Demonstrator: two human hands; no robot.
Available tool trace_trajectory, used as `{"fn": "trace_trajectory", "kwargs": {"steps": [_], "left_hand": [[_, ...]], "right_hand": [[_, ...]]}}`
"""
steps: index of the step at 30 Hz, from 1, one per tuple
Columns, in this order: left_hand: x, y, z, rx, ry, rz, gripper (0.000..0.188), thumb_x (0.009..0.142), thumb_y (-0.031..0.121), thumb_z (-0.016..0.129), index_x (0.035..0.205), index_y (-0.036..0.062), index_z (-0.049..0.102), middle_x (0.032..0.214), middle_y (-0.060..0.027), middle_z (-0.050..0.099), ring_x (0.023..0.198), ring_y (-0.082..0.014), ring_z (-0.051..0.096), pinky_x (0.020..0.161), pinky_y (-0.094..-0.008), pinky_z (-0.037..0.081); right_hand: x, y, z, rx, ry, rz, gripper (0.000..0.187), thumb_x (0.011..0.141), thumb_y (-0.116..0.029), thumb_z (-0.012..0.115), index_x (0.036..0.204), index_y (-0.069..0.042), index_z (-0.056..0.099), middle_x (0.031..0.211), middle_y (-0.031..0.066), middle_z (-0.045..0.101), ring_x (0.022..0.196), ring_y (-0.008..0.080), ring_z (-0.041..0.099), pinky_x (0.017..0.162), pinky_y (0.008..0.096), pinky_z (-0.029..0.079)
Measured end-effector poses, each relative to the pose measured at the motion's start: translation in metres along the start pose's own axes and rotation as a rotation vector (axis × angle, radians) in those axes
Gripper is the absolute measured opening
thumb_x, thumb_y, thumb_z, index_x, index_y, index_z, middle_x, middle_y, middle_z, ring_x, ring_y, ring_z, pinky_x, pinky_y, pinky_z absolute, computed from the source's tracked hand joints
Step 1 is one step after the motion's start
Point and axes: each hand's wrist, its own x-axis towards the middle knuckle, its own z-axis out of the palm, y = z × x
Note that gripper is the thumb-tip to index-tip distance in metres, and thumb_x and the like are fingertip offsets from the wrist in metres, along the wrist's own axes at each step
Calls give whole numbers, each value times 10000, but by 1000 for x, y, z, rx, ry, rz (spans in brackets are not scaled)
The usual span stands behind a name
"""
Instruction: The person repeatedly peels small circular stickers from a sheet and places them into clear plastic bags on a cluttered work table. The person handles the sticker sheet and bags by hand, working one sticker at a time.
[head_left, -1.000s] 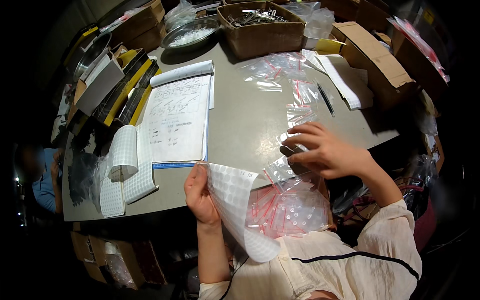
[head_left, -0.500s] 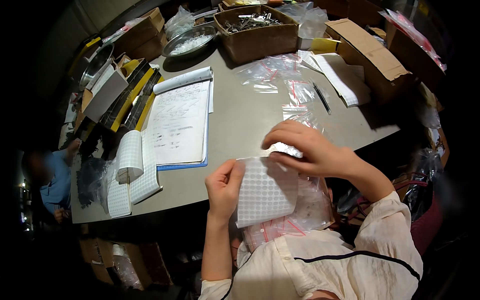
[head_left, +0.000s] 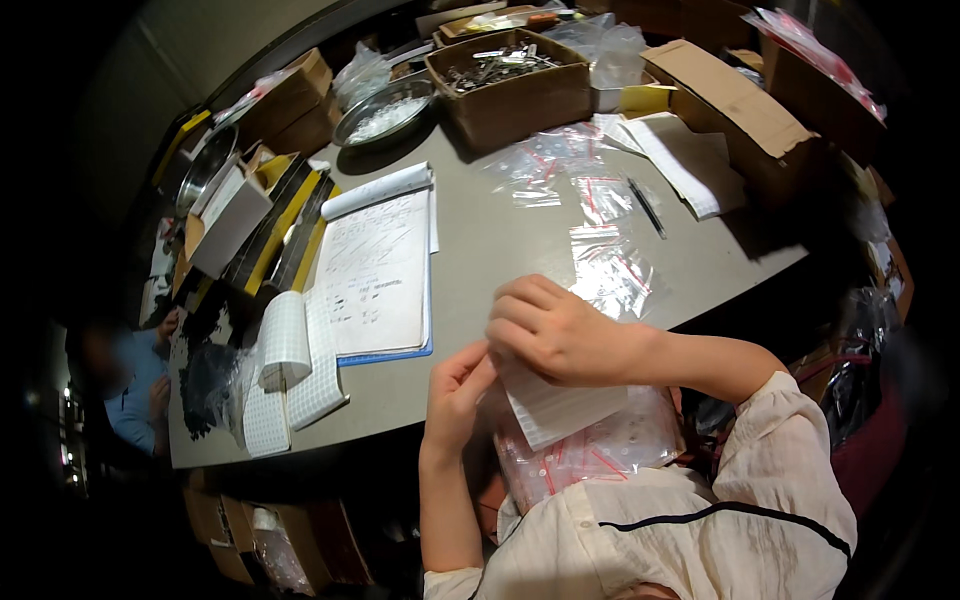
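Note:
My left hand [head_left: 460, 400] pinches the upper left corner of a white sheet of small round stickers [head_left: 565, 408]. Curled over the top of that sheet is my right hand [head_left: 550, 335], closed, its fingertips meeting those of my left at the corner. What the right fingertips hold is hidden. Below the sheet, against my lap, lies a pile of clear zip bags with red lines [head_left: 600, 445], some with small round stickers on them. Another clear zip bag [head_left: 608, 265] rests on the table just beyond my right hand.
Sticker sheets, one rolled [head_left: 285, 340], and a notepad on a blue clipboard [head_left: 375, 280] lie to the left. A black pen [head_left: 648, 208] is at right. Farther back stand a metal bowl [head_left: 385, 115], a carton of metal parts [head_left: 520, 100] and a cardboard box [head_left: 735, 105]. Another person [head_left: 135, 390] sits far left.
My right hand has moved left and closed against my left hand, covering the sheet's top. The sheet has tilted and less of it shows. The whole view has shifted slightly.

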Motion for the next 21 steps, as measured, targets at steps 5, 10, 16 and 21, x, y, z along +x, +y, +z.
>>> {"fn": "trace_trajectory", "kwargs": {"steps": [5,10,16,21], "left_hand": [[1,-5,-4,-34,-3,-11,289,1023,135,575,1191,-73,684,978,5,667,863,-48,564,775,-196,436],[-4,-5,4,-159,167,90,290,1008,131,577,1160,-89,691,938,-8,669,812,-51,568,747,-191,425],[1,-7,5,-328,227,127,279,994,106,570,1155,-90,686,955,-66,707,836,-101,637,772,-214,477],[-1,-6,-3,-417,203,183,270,998,97,566,1136,-103,683,1007,-116,728,888,-159,685,825,-262,525]], "right_hand": [[-4,3,0,106,48,9,249,748,-52,693,957,-35,557,1035,126,599,1125,346,578,982,445,467],[-24,36,-50,253,10,375,150,786,-91,677,910,-35,613,1081,93,616,1192,339,520,1058,447,397],[-91,62,-58,86,-193,580,127,827,-146,696,880,-59,619,1231,90,596,1364,381,377,1120,516,319],[-93,55,-54,-136,-210,601,156,814,-168,716,902,-56,652,1240,131,576,1354,410,376,1144,552,267]]}}
